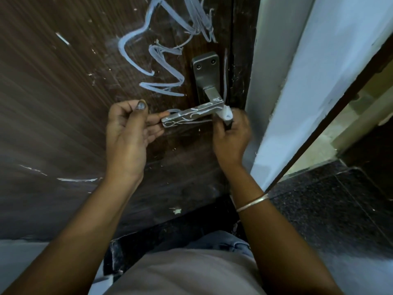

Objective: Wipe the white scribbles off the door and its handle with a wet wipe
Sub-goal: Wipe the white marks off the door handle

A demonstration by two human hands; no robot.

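Note:
A dark brown wooden door [74, 92] fills the left and centre of the view, with thick white scribbles [153, 58] above and left of its metal lever handle [191, 116]. The lever itself carries thin white squiggles. My right hand [231, 137] is shut on a bunched white wet wipe [226, 114] pressed against the lever's right end, near the pivot. My left hand [127, 133] is at the lever's free left end, fingertips touching it from behind, thumb raised above. The handle's backplate [205, 69] looks free of marks.
A pale blue-white door frame [297, 92] runs down the right side, close to my right hand. Beyond it a dark opening and a black speckled floor [329, 209] show. Smaller white streaks [78, 179] mark the lower left of the door.

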